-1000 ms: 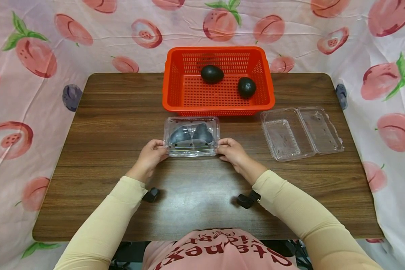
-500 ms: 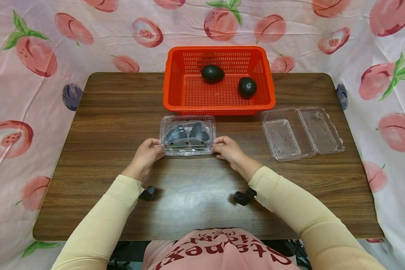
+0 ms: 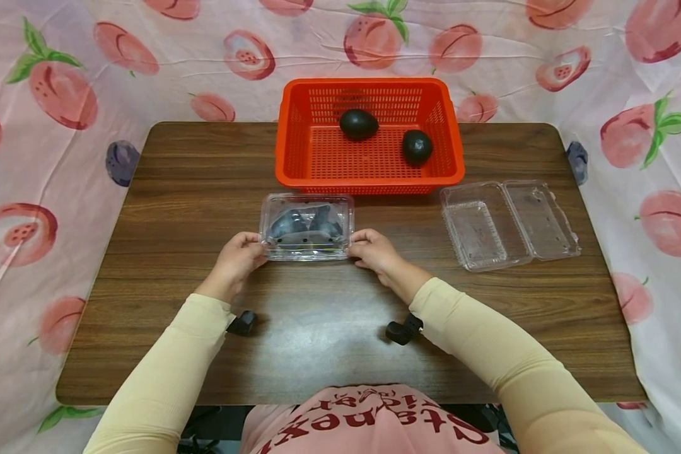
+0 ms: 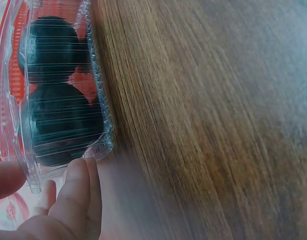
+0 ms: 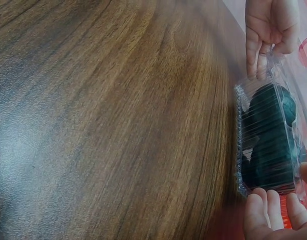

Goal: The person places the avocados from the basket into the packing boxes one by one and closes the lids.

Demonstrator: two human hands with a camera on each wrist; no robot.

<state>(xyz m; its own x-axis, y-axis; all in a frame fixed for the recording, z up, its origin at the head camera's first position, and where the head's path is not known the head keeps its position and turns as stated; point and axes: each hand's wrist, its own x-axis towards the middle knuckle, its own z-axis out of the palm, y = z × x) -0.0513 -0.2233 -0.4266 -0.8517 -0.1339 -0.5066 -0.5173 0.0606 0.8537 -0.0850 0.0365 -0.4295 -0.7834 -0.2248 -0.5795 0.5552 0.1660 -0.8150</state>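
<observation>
L grip [image 3: 235, 263] & R grip [image 3: 379, 255] pinch clr box [image 3: 309, 255] at opp. ends, dk fruit [image 4: 58, 122] inside.

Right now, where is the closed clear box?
In the head view, the closed clear box is slightly left of centre, held between the left hand and right hand, in front of the left part of the red basket.

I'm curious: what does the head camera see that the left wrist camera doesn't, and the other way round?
Only the head view shows the open plastic clamshell, the right hand and the pink shirt with red lettering.

Only the left wrist view shows, close up and side-on, the ribbed wall of the closed plastic clamshell.

Both show that closed clamshell with dark avocados inside, the left hand holding one end, the wood-grain table and part of the red basket.
</observation>
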